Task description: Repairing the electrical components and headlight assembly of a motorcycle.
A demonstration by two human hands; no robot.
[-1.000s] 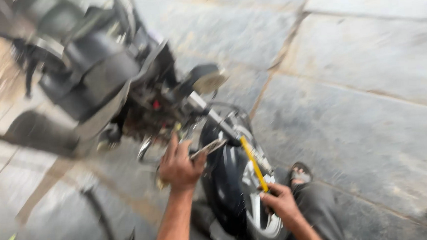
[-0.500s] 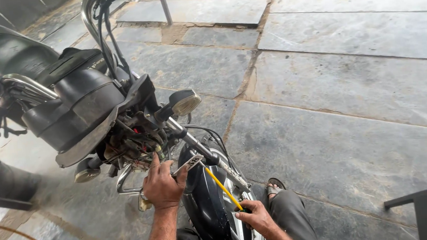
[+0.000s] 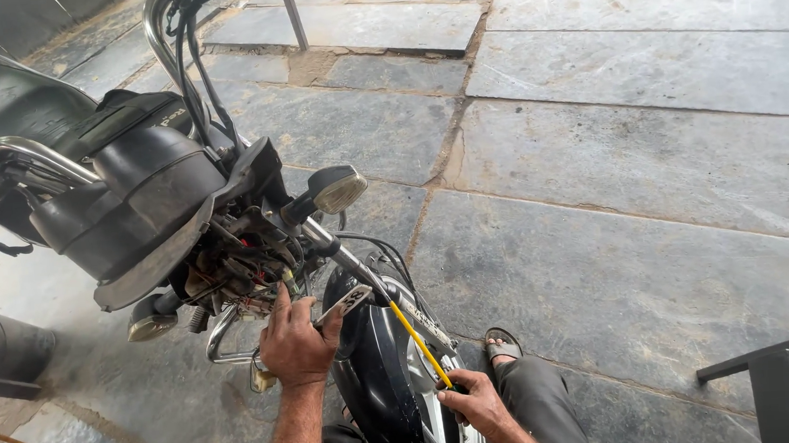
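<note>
A motorcycle (image 3: 119, 202) stands on a floor of large grey stone slabs (image 3: 611, 181), seen from behind and above its front end, with the headlight cowl loosened and tipped forward so that a tangle of wiring (image 3: 234, 277) shows beneath it. Below the cowl and to its right is the front wheel (image 3: 423, 393) under a dark mudguard (image 3: 372, 378). An amber turn signal (image 3: 336, 190) juts out on a stalk just right of the cowl, and a second one (image 3: 149, 317) hangs below the cowl's left edge. A chrome guard bar (image 3: 224, 337) curves beneath the wiring. Right of the wheel, the person's sandalled foot (image 3: 502, 344) rests on the floor. A dark object's corner (image 3: 778, 380) sits well to the right of the wheel. The left hand (image 3: 297, 346) is just below the wiring, fingers curled closed against the bracket and parts there; what exactly it grips cannot be told. The right hand (image 3: 474, 404) is beside the wheel rim, clamped on the handle end of a yellow screwdriver (image 3: 417, 340), whose shaft slants up and left along the fork toward the cowl. The hands are apart, the mudguard between them.
</note>
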